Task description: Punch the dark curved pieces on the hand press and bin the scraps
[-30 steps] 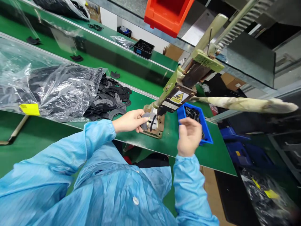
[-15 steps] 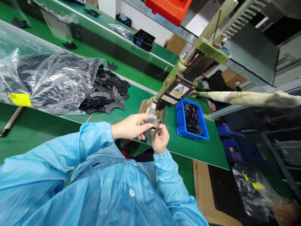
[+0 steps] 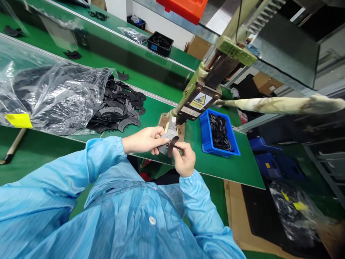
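Between thumb and fingers, my left hand pinches a grey curved plastic piece. My right hand grips a dark curved plastic piece, tilted upright beside the grey one. The two pieces overlap from here, and I cannot tell whether they touch. Both hands are just in front of the base of a hand press, near the bench's front edge. A heap of similar dark curved pieces spills from a clear plastic bag to the left.
A blue bin of black parts stands right of the press. The press's long lever reaches out to the right. Behind runs a green belt with a few loose pieces, and a black bin stands beyond it. An orange bin hangs above.
The dark piece in my right hand has turned to show more of its broad face. My hands have shifted slightly left in view, and the camera has moved a little.
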The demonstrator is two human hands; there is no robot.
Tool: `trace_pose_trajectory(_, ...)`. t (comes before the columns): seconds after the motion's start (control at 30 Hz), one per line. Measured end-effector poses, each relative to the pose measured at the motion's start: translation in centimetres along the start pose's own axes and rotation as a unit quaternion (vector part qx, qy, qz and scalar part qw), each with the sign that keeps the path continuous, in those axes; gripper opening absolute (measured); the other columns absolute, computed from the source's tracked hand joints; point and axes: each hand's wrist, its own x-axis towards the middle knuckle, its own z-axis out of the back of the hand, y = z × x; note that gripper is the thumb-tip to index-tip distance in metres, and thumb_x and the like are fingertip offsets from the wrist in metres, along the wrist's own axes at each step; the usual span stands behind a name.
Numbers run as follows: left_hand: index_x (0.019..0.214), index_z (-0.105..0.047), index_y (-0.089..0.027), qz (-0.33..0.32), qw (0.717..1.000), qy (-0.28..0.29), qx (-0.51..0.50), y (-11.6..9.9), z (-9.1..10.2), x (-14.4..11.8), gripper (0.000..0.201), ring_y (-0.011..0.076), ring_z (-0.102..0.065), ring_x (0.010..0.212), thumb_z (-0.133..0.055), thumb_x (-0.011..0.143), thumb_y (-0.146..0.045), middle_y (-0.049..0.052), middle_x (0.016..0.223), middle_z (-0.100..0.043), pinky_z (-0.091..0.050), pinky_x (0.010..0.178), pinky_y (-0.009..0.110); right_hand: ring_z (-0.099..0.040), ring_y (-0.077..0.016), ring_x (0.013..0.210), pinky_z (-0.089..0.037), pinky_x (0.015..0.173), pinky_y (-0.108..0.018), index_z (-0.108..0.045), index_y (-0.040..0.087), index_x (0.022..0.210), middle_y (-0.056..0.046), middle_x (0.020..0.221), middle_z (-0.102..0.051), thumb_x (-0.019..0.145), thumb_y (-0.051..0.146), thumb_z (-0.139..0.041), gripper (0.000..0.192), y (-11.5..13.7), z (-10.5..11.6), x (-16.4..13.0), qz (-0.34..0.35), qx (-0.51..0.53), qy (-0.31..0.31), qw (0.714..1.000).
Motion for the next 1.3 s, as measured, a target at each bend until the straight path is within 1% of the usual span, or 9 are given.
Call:
trace_pose_trajectory(0.07, 0.099, -0.060, -0.020, -0.072, 0.989, -0.091, 0.094, -0.1, -0.1, -0.4, 0.037, 0.0141, -0.065, 0.066, -0.071, 0.097, -0.055, 0.000, 0.080, -0.067, -0.053, 0.062, 0.027, -0.075, -0.0177, 0.092, -0.063, 0.086, -0.035, -0.069, 0.025, 0.111, -0.005, 0.103, -0.077, 0.096, 0.032, -0.068, 0.017, 0.2, 0.3, 0.0, 0.016, -0.021, 0.004, 1.000)
trace_pose_trajectory(0.13, 0.095, -0.063, -0.020, -0.159, 0.956, -0.152, 0.192, -0.3, -0.3, -0.8, 0.031, 0.0155, -0.062, 0.079, -0.071, 0.098, -0.050, 0.002, 0.089, -0.065, -0.052, 0.073, 0.029, -0.075, -0.0176, 0.092, -0.063, 0.085, -0.034, -0.068, 0.024, 0.112, -0.005, 0.103, -0.077, 0.097, 0.031, -0.067, 0.017, 0.4, 0.3, 0.0, 0.028, -0.039, 0.006, 0.999)
trace_pose_trajectory(0.27, 0.075, -0.061, -0.020, -0.238, 0.930, -0.086, 0.268, -0.7, -0.9, -1.0, 0.036, 0.0175, -0.057, 0.083, -0.060, 0.105, -0.039, 0.002, 0.081, -0.057, -0.046, 0.079, 0.031, -0.074, -0.0166, 0.091, -0.062, 0.084, -0.033, -0.066, 0.024, 0.112, -0.005, 0.102, -0.077, 0.097, 0.028, -0.066, 0.016, 0.4, 0.1, 0.0, 0.047, -0.061, 0.015, 0.997)
trace_pose_trajectory(0.43, 0.069, -0.057, -0.019, -0.219, 0.943, -0.047, 0.244, -0.8, -1.3, -0.8, 0.041, 0.0167, -0.055, 0.082, -0.057, 0.106, -0.037, 0.002, 0.079, -0.053, -0.042, 0.073, 0.029, -0.075, -0.0178, 0.092, -0.063, 0.084, -0.034, -0.066, 0.023, 0.112, -0.006, 0.102, -0.078, 0.099, 0.030, -0.063, 0.015, 0.2, 0.0, -0.2, 0.061, -0.072, 0.024, 0.995)
trace_pose_trajectory(0.57, 0.068, -0.056, -0.018, -0.169, 0.969, -0.018, 0.181, -0.9, -1.3, -0.6, 0.045, 0.0157, -0.055, 0.081, -0.057, 0.105, -0.044, 0.002, 0.083, -0.055, -0.043, 0.073, 0.028, -0.076, -0.0193, 0.094, -0.063, 0.084, -0.037, -0.066, 0.023, 0.113, -0.007, 0.103, -0.077, 0.099, 0.032, -0.061, 0.017, 0.2, 0.3, -0.7, 0.065, -0.065, 0.012, 0.996)
trace_pose_trajectory(0.77, 0.069, -0.052, -0.020, -0.105, 0.986, 0.000, 0.127, -0.3, -1.5, 0.1, 0.046, 0.0145, -0.048, 0.072, -0.060, 0.101, -0.052, -0.001, 0.073, -0.049, -0.039, 0.066, 0.027, -0.076, -0.0196, 0.095, -0.062, 0.083, -0.037, -0.066, 0.027, 0.117, -0.006, 0.103, -0.077, 0.097, 0.028, -0.063, 0.020, 0.2, 0.8, -1.2, 0.071, -0.041, -0.001, 0.997)
trace_pose_trajectory(1.0, 0.069, -0.051, -0.021, -0.129, 0.955, -0.063, 0.258, -1.4, -2.8, -0.3, 0.038, 0.0171, -0.049, 0.071, -0.061, 0.101, -0.039, 0.002, 0.077, -0.053, -0.036, 0.067, 0.031, -0.074, -0.0201, 0.093, -0.061, 0.083, -0.038, -0.068, 0.025, 0.111, -0.007, 0.102, -0.077, 0.097, 0.029, -0.062, 0.015, 0.1, 0.5, -0.8, 0.059, -0.064, 0.018, 0.996)
trace_pose_trajectory(1.17, 0.067, -0.049, -0.021, -0.125, 0.938, -0.072, 0.316, -2.5, -3.0, 0.6, 0.038, 0.0190, -0.049, 0.072, -0.065, 0.098, -0.034, 0.003, 0.075, -0.050, -0.037, 0.069, 0.032, -0.072, -0.0191, 0.088, -0.059, 0.081, -0.037, -0.068, 0.025, 0.106, -0.006, 0.097, -0.075, 0.097, 0.029, -0.062, 0.011, -0.1, 0.3, -0.7, 0.038, -0.061, 0.017, 0.997)
trace_pose_trajectory(1.3, 0.075, -0.055, -0.020, -0.088, 0.981, -0.035, 0.166, -1.2, -2.0, 1.5, 0.037, 0.0151, -0.050, 0.070, -0.070, 0.097, -0.046, 0.000, 0.076, -0.055, -0.041, 0.066, 0.028, -0.073, -0.0191, 0.095, -0.060, 0.086, -0.038, -0.066, 0.025, 0.113, -0.006, 0.103, -0.075, 0.098, 0.030, -0.062, 0.016, -0.3, 0.6, -1.1, 0.015, -0.031, -0.005, 0.999)
